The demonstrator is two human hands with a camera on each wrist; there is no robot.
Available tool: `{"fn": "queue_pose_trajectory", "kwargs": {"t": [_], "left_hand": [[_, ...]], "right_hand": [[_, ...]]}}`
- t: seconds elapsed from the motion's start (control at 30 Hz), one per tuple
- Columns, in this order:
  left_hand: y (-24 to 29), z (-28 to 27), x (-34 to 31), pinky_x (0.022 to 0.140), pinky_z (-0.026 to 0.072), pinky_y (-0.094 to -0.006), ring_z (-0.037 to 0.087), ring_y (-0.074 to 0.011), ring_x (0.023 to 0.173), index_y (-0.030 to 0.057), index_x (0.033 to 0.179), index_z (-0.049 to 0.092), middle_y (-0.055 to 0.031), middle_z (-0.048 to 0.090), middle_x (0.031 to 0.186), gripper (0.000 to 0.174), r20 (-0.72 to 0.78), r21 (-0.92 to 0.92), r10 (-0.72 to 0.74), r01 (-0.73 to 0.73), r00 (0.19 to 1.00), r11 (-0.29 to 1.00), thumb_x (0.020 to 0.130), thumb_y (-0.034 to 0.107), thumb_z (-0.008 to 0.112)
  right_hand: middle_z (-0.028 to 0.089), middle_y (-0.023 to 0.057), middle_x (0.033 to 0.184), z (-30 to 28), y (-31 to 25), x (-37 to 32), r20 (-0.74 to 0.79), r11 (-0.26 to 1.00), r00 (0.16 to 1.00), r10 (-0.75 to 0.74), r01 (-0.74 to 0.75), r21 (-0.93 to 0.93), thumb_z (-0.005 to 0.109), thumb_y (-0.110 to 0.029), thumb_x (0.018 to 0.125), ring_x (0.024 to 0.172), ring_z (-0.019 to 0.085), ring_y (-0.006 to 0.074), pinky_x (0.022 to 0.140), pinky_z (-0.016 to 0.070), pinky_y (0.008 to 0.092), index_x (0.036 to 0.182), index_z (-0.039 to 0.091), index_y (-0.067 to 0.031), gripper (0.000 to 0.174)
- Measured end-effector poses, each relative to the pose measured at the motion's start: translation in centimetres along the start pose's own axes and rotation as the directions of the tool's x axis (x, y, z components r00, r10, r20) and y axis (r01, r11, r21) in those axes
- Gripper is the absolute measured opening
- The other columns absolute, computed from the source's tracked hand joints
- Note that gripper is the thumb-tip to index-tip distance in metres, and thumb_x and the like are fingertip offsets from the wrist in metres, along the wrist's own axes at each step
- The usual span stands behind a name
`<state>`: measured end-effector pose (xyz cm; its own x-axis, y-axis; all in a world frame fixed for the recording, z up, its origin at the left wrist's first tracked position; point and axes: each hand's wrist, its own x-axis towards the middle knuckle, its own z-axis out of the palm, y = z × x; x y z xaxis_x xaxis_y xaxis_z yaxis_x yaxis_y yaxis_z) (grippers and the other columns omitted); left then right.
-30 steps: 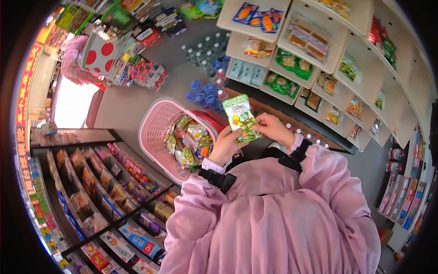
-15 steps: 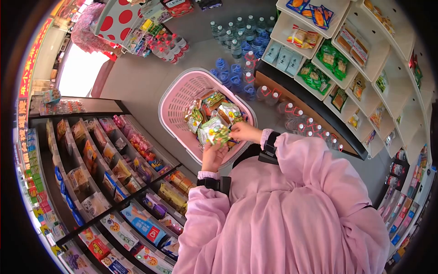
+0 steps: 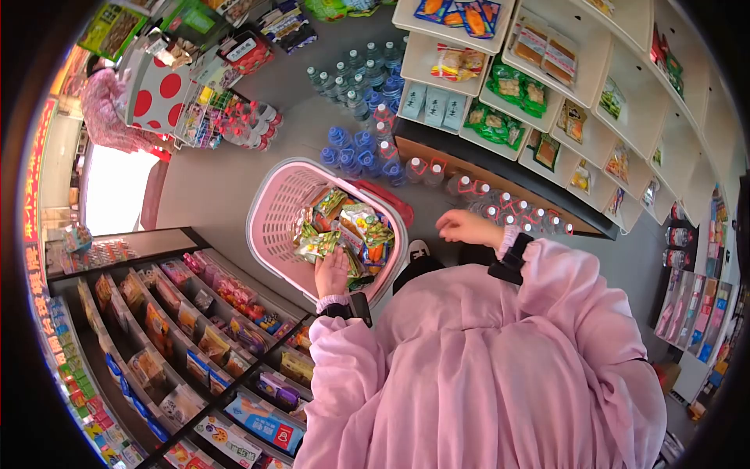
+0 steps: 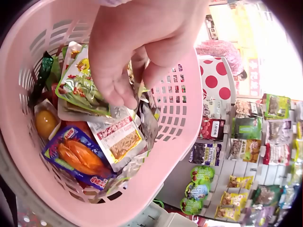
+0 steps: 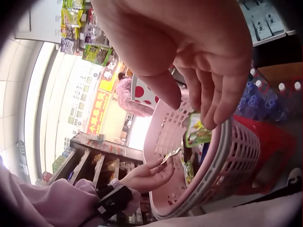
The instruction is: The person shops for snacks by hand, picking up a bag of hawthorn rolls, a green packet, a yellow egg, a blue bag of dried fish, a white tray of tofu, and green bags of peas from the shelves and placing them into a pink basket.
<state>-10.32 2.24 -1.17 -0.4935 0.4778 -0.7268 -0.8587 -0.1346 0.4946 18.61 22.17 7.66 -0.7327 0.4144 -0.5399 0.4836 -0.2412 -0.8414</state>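
Note:
A pink plastic basket [image 3: 268, 227] holds a heap of snack packets. My left hand [image 3: 332, 273] reaches over its near side, and its thumb and fingers pinch the edge of a snack packet [image 5: 171, 155]. Beneath that hand in the left wrist view lie a green-edged packet [image 4: 78, 92], a blue packet [image 4: 75, 156] with orange contents pictured on it, and a packet with a clear window [image 4: 124, 142]. My right hand [image 3: 471, 229] hangs to the right of the basket, holding nothing, its fingers loosely bent.
Large water bottles [image 3: 500, 205] and blue-wrapped bottles [image 3: 355, 156] stand on the floor beyond the basket. Tiered white shelves [image 3: 539, 117] with packets rise at the right. A dark snack rack [image 3: 168, 336] fills the left. Another person [image 3: 109, 113] is at the far left.
Both hands held a green-and-white packet beside the basket, then brought it down into it. The right hand has since let go and moved right; the left stays over the basket.

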Motion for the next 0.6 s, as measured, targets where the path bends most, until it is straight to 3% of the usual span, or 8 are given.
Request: {"fn": "queue_pose_trajectory", "kwargs": {"t": [0.13,0.23,0.27,0.3,0.43,0.53,0.57,0.6], "left_hand": [[1.9,1.4,2.2,0.080,0.0441,-0.0391,0.053,-0.0250,0.090,0.0081,0.099,0.044,-0.0111,0.054,0.097,0.022,0.141,0.058,0.046,-0.055,0.989,0.997,0.080,-0.003,0.043],[3.5,3.5,4.3,0.080,0.0436,-0.0399,0.053,-0.0254,0.089,0.0079,0.096,0.044,-0.0106,0.054,0.095,0.021,0.104,0.061,0.041,-0.047,0.994,0.997,0.079,-0.004,0.043],[3.5,3.4,6.1,0.079,0.0433,-0.0411,0.053,-0.0270,0.089,0.0088,0.098,0.045,-0.0105,0.055,0.094,0.021,-0.031,0.074,0.047,-0.045,0.998,0.996,0.080,-0.001,0.042],[4.4,1.3,8.7,0.081,0.0425,-0.0394,0.053,-0.0276,0.091,0.0107,0.104,0.044,-0.0115,0.054,0.100,0.023,0.119,-0.052,-0.115,0.122,0.986,0.991,0.081,0.011,0.045],[4.2,1.0,11.6,0.077,0.0437,-0.0366,0.052,-0.0246,0.087,0.0056,0.098,0.048,-0.0099,0.053,0.093,0.021,0.236,-0.045,-0.175,0.191,0.956,0.980,0.077,0.012,0.050],[4.3,1.2,12.9,0.075,0.0446,-0.0346,0.051,-0.0223,0.085,0.0019,0.093,0.051,-0.0086,0.053,0.087,0.022,0.274,-0.051,-0.231,0.254,0.933,0.966,0.075,0.012,0.054],[3.0,3.5,11.3,0.076,0.0443,-0.0366,0.051,-0.0221,0.083,-0.0020,0.095,0.049,-0.0098,0.053,0.088,0.024,0.018,-0.042,-0.026,0.027,0.999,0.999,0.077,0.014,0.054],[2.4,4.1,11.0,0.075,0.0445,-0.0343,0.051,-0.0210,0.081,-0.0009,0.095,0.049,-0.0088,0.053,0.089,0.023,0.027,0.129,0.070,-0.072,0.997,0.989,0.078,0.014,0.054]], "right_hand": [[0.057,0.0073,0.087,-3.3,1.9,-2.6,-0.043,0.996,0.998,0.041,-0.038,0.076,0.052,-0.014,0.078,0.075,0.054,0.0120,0.063,0.0447,0.0241,0.100,0.050,0.0015,0.027],[0.057,0.0070,0.085,-4.8,2.9,-4.2,-0.074,0.994,0.996,0.047,-0.039,0.101,0.052,-0.014,0.079,0.073,0.055,0.0122,0.062,0.0450,0.0245,0.100,0.050,0.0012,0.026],[0.057,0.0071,0.085,-5.1,3.5,-4.5,-0.084,0.993,0.995,0.049,-0.040,0.113,0.052,-0.014,0.078,0.072,0.055,0.0123,0.062,0.0451,0.0246,0.100,0.050,0.0011,0.026],[0.057,0.0071,0.084,-5.5,3.8,-4.9,-0.110,0.991,0.993,0.050,-0.036,0.126,0.052,-0.014,0.078,0.072,0.055,0.0123,0.061,0.0452,0.0247,0.100,0.050,0.0010,0.026],[0.060,0.0089,0.085,-6.7,4.7,-6.1,-0.149,0.995,0.987,-0.056,0.043,-0.088,0.054,-0.016,0.077,0.076,0.057,0.0131,0.066,0.0460,0.0259,0.100,0.051,0.0015,0.029],[0.059,0.0099,0.085,-8.5,5.0,-6.4,-0.147,0.997,0.986,-0.081,0.081,-0.008,0.054,-0.017,0.077,0.076,0.057,0.0147,0.066,0.0456,0.0273,0.100,0.050,0.0027,0.030],[0.059,0.0084,0.083,-9.7,4.0,-7.1,-0.145,0.997,0.987,-0.069,0.062,-0.047,0.053,-0.016,0.078,0.075,0.056,0.0138,0.065,0.0451,0.0272,0.100,0.050,0.0020,0.029],[0.059,0.0075,0.082,-10.7,2.8,-8.3,-0.196,0.999,0.979,-0.052,0.051,-0.010,0.052,-0.016,0.078,0.074,0.055,0.0131,0.064,0.0448,0.0268,0.099,0.050,0.0014,0.027]]}}
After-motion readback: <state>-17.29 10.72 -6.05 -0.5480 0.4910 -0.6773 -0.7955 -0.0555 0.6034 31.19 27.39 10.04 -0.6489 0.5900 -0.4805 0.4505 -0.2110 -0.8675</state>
